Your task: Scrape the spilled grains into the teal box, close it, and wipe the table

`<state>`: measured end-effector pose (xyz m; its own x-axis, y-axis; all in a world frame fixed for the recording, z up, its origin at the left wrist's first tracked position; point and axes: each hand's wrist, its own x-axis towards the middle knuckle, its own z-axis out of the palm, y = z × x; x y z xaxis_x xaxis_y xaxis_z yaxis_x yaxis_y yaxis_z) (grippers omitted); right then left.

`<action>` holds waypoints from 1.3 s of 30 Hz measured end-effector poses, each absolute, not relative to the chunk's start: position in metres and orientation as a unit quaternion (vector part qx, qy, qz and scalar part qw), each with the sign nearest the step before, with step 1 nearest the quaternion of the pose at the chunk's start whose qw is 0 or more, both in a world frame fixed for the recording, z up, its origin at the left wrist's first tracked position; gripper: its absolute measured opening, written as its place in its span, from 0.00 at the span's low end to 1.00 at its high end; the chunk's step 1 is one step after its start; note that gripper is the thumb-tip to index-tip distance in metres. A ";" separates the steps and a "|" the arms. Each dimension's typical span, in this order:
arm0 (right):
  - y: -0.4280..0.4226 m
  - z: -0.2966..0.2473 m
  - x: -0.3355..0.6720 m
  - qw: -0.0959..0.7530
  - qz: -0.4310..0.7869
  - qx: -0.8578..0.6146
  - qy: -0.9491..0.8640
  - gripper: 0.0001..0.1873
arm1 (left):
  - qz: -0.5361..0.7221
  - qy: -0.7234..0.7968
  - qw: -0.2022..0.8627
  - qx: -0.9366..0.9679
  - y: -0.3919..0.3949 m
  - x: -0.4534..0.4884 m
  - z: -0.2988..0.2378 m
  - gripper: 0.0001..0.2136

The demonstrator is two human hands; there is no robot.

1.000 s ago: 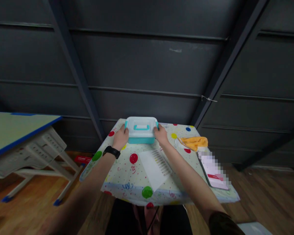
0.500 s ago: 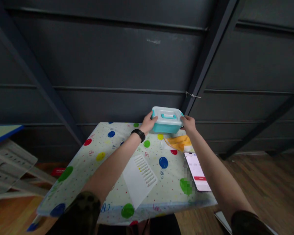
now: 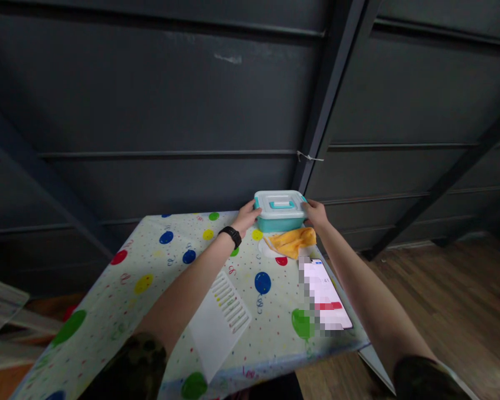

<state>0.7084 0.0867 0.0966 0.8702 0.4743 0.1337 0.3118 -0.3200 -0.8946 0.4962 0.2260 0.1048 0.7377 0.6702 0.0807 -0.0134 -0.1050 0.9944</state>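
Note:
A teal storage box (image 3: 281, 224) with a white lid and a teal carry handle is at the far edge of the table, close to the dark wall. My left hand (image 3: 247, 217) grips its left end, thumb on the lid's edge. On the opposite end my right hand (image 3: 315, 214) is closed round the corner by the latch. The lid is on. Just in front of the box lies a crumpled orange cloth (image 3: 294, 242) with a white part beside it. Fingers behind and under the box are hidden.
A balloon-print tablecloth (image 3: 166, 266) covers the table. A white slotted tray (image 3: 232, 305) lies on white paper (image 3: 210, 333), partly behind my left forearm. Near the right edge rests a phone (image 3: 327, 294) with a lit screen. White furniture (image 3: 4, 311) stands at the left.
My view has turned to the right. The box, held between both hands, has come down beside the orange cloth at the table's back edge.

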 end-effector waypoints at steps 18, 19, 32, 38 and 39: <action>0.013 0.100 0.423 0.090 0.090 -0.726 -0.676 0.27 | -0.075 0.307 0.142 0.938 0.184 0.253 0.102 0.32; 0.013 0.099 0.418 0.086 0.094 -0.721 -0.681 0.26 | -0.074 0.316 0.139 0.936 0.183 0.253 0.098 0.32; 0.007 0.086 0.378 0.188 0.084 -0.813 -0.544 0.30 | -0.031 0.335 0.176 0.925 0.195 0.250 0.099 0.26; -0.019 0.057 0.386 0.598 0.269 -0.677 -0.333 0.36 | 0.131 0.298 0.490 0.809 0.179 0.229 0.123 0.17; -0.021 0.056 0.385 0.655 0.300 -0.628 -0.295 0.35 | 0.165 0.309 0.534 0.770 0.173 0.230 0.126 0.17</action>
